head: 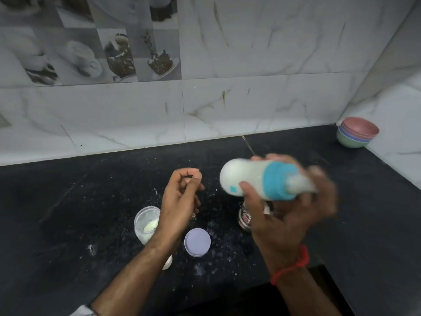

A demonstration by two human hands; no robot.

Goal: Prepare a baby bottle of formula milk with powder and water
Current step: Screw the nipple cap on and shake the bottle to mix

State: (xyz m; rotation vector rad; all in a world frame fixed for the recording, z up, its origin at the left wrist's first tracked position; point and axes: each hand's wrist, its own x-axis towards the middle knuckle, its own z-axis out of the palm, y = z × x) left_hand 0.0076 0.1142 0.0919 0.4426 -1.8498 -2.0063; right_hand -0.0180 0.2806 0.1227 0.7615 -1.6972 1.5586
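Observation:
My right hand [287,210] grips a baby bottle [246,179] filled with white milk, held on its side above the black counter [68,213]. Its blue collar and teat end point right into my palm, and hand and bottle are blurred. My left hand [180,201] hovers over the counter with the fingers loosely curled and nothing in it. Beside my left wrist stands a clear container [145,224] with white powder inside. A round lilac lid [197,242] lies flat near it. A small glass jar [246,216] stands partly hidden under my right hand.
Spilled white powder is scattered over the counter between my hands. A stack of coloured bowls [356,132] sits in the far right corner against the tiled wall [250,99]. A small white object [167,264] peeks out under my left forearm.

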